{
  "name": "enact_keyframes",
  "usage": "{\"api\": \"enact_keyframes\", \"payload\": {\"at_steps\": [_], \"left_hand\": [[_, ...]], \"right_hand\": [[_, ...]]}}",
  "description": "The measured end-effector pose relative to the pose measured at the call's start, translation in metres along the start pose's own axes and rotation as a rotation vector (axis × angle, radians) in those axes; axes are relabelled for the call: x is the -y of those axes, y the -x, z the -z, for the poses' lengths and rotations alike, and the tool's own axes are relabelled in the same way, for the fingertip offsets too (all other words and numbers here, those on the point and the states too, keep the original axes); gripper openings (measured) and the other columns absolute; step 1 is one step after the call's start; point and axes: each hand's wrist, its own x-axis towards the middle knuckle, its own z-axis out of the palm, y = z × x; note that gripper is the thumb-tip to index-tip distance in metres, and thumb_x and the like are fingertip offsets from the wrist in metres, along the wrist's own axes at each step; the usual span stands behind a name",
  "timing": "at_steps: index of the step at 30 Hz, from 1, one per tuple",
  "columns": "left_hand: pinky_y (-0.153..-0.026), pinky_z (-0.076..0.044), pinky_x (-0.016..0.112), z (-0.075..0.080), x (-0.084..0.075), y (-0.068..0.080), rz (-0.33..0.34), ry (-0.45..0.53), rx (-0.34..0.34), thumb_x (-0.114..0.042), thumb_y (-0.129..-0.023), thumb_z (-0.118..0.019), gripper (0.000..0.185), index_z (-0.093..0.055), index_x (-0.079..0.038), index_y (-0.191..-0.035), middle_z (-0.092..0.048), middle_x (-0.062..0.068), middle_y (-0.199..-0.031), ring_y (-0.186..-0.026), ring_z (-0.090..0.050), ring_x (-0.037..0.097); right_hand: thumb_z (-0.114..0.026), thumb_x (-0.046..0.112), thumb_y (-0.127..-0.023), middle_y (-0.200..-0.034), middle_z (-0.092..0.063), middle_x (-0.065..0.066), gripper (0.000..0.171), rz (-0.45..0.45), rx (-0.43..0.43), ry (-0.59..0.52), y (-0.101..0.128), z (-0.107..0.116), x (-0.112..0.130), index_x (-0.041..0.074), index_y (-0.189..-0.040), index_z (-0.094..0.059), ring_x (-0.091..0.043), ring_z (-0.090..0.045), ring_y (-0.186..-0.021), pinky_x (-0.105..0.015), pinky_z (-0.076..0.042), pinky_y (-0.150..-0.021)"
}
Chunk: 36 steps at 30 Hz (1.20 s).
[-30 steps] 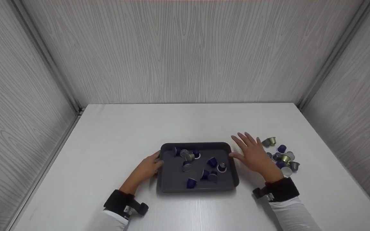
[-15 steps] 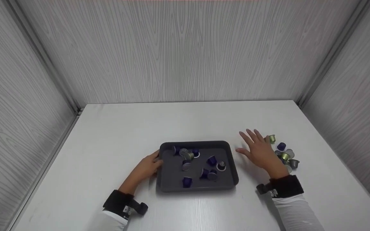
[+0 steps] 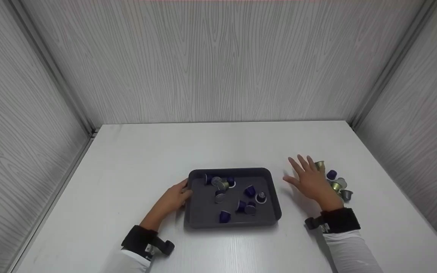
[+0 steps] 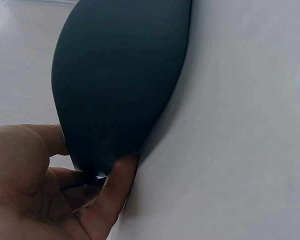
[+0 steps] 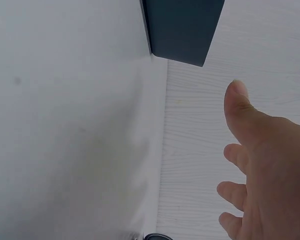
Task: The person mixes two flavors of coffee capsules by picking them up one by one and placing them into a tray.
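- Gripping the dark grey tray (image 3: 205,212) by its left end, the left hand (image 3: 171,198) had its fingers curled round the edge, with parts of the hand on both sides of the tray in the left wrist view.
- Just right of those left fingers, inside the tray, lay a blue pod (image 3: 208,179), with a green pod (image 3: 224,185) a little farther from them, in a small cluster.
- Farther right of the left fingers, a tilted blue pod (image 3: 250,191) lay near an upright pod (image 3: 261,198), while another blue pod (image 3: 225,217) lay toward the tray's near side.
- Straight and spread, the fingers of the right hand (image 3: 313,184) held nothing; they hovered over the white table (image 3: 157,148), casting a shadow, and the thumb pointed toward the tray, well apart from it.
- Beyond the right hand's outer side lay a loose group of pods on the table: a dark blue pod (image 3: 331,174), a shiny green pod (image 3: 336,186) and a grey pod (image 3: 346,195) among them.
- Close by the right fingers stood a pale green pod (image 3: 320,165), partly hidden; whether they touched it could not be told.
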Motion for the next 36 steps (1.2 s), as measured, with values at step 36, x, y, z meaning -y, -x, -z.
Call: {"api": "enact_keyframes", "payload": {"at_steps": [36], "left_hand": [[-0.088, -0.048, 0.045, -0.001, 0.001, 0.0, -0.005, 0.0, 0.001, -0.022, -0.099, -0.051, 0.057, -0.036, -0.008, -0.152, -0.048, 0.019, -0.144, -0.108, -0.058, 0.027]], "right_hand": [[-0.049, 0.039, -0.101, -0.146, -0.038, -0.031, 0.063, -0.082, 0.163, -0.01, 0.006, -0.006, -0.022, -0.004, -0.147, -0.038, -0.052, -0.03, -0.134, -0.072, -0.019, -0.103]]}}
